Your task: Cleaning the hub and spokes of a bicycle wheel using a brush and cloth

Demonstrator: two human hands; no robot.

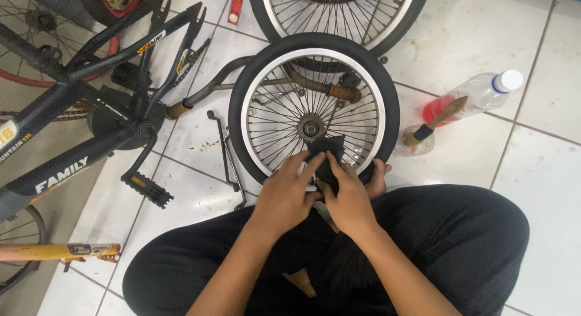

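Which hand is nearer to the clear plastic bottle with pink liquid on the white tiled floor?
The right hand. It rests on the small bicycle wheel's near rim, on the side of the clear plastic bottle; the left hand lies beside it, farther from the bottle.

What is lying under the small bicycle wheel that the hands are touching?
Under the small wheel, through its spokes, rusty handlebars and white floor tiles show. The black cloth hides the lower part.

Dark bicycle frame [91, 104], second wheel [339, 13], plastic bottle [475, 95] with red liquid, wooden-handled brush [436, 122], white tiled floor [544, 189].

Wheel [315, 104], bottle [475, 97] on tiled floor [538, 171]
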